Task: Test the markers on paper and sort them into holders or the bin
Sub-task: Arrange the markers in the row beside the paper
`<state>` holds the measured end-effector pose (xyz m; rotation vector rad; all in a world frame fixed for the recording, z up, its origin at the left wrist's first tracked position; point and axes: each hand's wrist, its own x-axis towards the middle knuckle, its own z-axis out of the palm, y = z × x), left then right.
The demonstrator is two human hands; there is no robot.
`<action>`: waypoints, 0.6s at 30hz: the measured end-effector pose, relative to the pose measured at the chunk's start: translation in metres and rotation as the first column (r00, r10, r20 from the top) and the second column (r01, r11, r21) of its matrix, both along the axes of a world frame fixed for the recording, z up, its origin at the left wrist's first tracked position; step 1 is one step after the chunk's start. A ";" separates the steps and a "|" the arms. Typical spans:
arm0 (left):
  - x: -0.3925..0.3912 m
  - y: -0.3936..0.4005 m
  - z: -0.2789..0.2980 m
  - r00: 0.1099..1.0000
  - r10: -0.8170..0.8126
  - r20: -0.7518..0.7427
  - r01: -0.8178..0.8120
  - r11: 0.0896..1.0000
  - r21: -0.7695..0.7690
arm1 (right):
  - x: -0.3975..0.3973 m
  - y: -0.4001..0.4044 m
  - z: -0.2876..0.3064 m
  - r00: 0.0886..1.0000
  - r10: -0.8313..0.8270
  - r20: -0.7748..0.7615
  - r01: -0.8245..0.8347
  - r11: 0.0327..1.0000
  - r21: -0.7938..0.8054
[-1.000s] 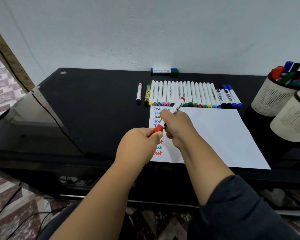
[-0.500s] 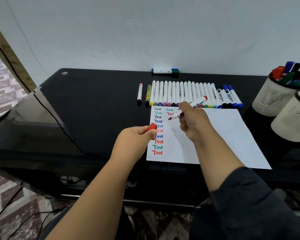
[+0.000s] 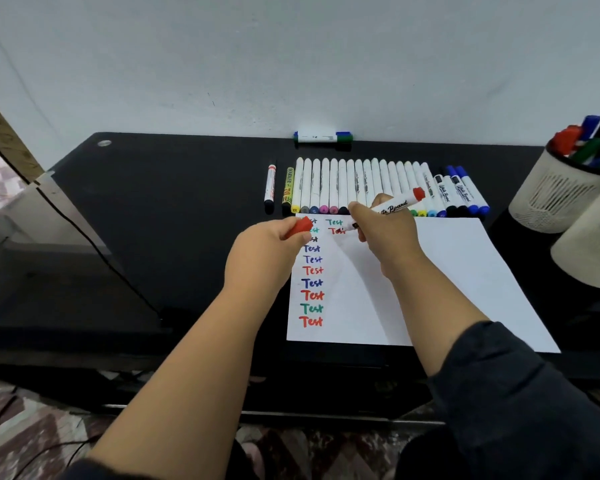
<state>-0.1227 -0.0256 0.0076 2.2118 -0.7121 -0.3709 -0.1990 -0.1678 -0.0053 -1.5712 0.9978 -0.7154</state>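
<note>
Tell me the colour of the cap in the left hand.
Red. The left hand pinches the red cap, seen in the head view.

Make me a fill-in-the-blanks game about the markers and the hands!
1. The left hand holds a red ____.
2. The right hand writes on the paper with a ____ whiteboard marker.
3. Every word on the paper says ____.
4. The holder with markers in it stands on the ____ side of the paper.

Missing words: cap; red; Test; right

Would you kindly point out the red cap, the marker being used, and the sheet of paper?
red cap [image 3: 302,226]: head view, its exposed end.
red marker [image 3: 395,206]: head view, mid-barrel lettering.
paper [image 3: 465,271]: head view, blank right area.
</note>
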 end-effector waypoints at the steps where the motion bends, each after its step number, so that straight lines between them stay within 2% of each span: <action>1: 0.002 -0.002 -0.003 1.000 -0.012 0.029 0.011 1.000 0.028 | 0.001 -0.001 -0.003 1.000 0.003 -0.015 -0.003 1.000 -0.018; 8: 0.005 -0.007 -0.016 0.997 -0.024 0.077 0.018 0.997 0.078 | 0.007 -0.005 -0.016 0.999 0.015 -0.035 -0.017 0.998 -0.056; 18: 0.007 -0.005 -0.019 0.994 -0.003 0.106 -0.002 0.999 0.053 | 0.011 -0.005 -0.025 0.998 0.027 -0.049 -0.032 0.994 -0.101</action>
